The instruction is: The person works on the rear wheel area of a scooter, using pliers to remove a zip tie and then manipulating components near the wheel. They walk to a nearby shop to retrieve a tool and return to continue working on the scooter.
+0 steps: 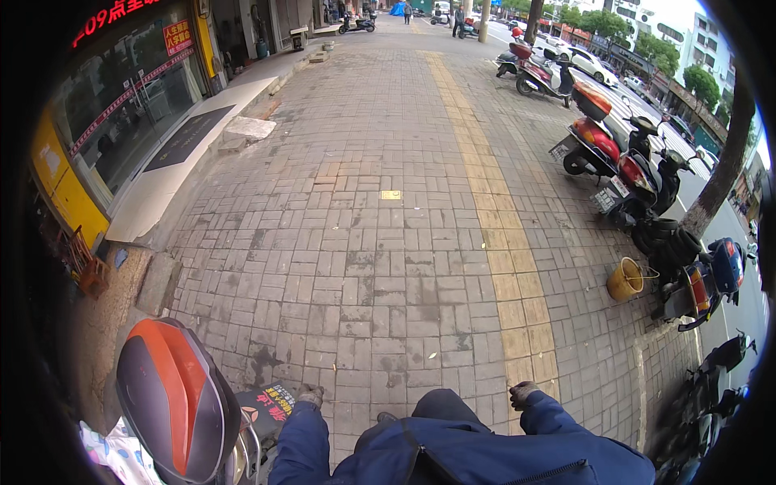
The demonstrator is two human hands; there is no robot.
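Note:
My left hand [310,394] hangs at my side in a dark blue sleeve, its fingers curled in with nothing visible in them. Close by it is the rear of a parked scooter, with a black mudguard flap [260,414] and a black-and-orange top box [187,388]. On the other side my right hand [524,394] is held out over the yellow tactile strip [505,250], fingers also curled and no object showing. Both hands look dark and greyish, as if gloved. Below me, the toe of one dark shoe [386,417] shows on the grey brick pavement [364,283].
Several scooters [598,145] line the right side beside a tree trunk [723,174]. A yellow bucket [626,280] stands near stacked tyres [667,241]. At left are a glass shopfront [133,97], a stone step [249,128] and a wooden stool [93,276]. People walk far ahead; cars occupy the road.

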